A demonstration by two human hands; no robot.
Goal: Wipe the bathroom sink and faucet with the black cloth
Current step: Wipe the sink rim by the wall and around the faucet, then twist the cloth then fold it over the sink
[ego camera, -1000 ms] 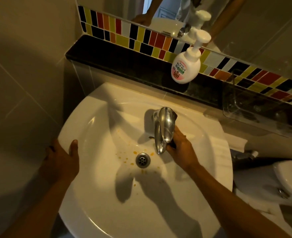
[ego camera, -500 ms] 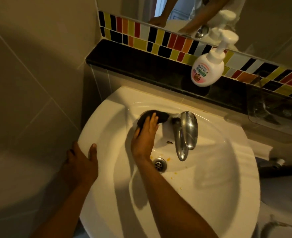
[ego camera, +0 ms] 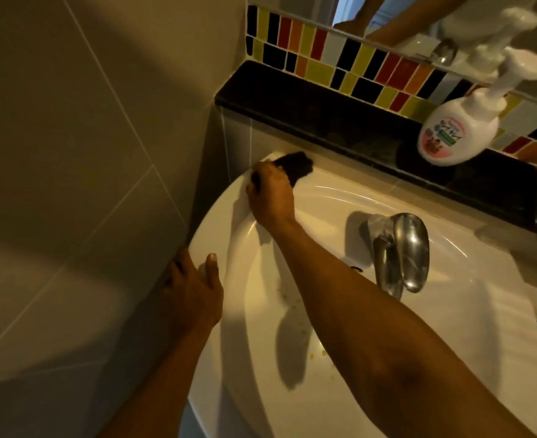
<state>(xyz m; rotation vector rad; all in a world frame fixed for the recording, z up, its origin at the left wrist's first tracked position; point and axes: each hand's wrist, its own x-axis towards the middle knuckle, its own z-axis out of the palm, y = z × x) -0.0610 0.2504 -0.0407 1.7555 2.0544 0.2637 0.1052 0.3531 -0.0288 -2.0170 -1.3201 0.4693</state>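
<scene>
A white round sink (ego camera: 434,311) fills the lower right of the view, with a chrome faucet (ego camera: 399,251) at its back. My right hand (ego camera: 268,197) reaches across the basin and holds the black cloth (ego camera: 295,165) against the sink's back left rim. My left hand (ego camera: 194,289) grips the sink's left edge, thumb on top of the rim and fingers over the side. Small yellow-orange specks lie in the basin near my right forearm; the drain is hidden under that arm.
A white pump soap bottle (ego camera: 459,134) stands on the black ledge (ego camera: 324,118) behind the sink. Coloured mosaic tiles (ego camera: 339,61) and a mirror run above it. A beige tiled wall (ego camera: 87,153) closes in the left side.
My right hand has carried the cloth from beside the faucet to the back left rim of the sink. The left hand stays on the left edge. The view has shifted left.
</scene>
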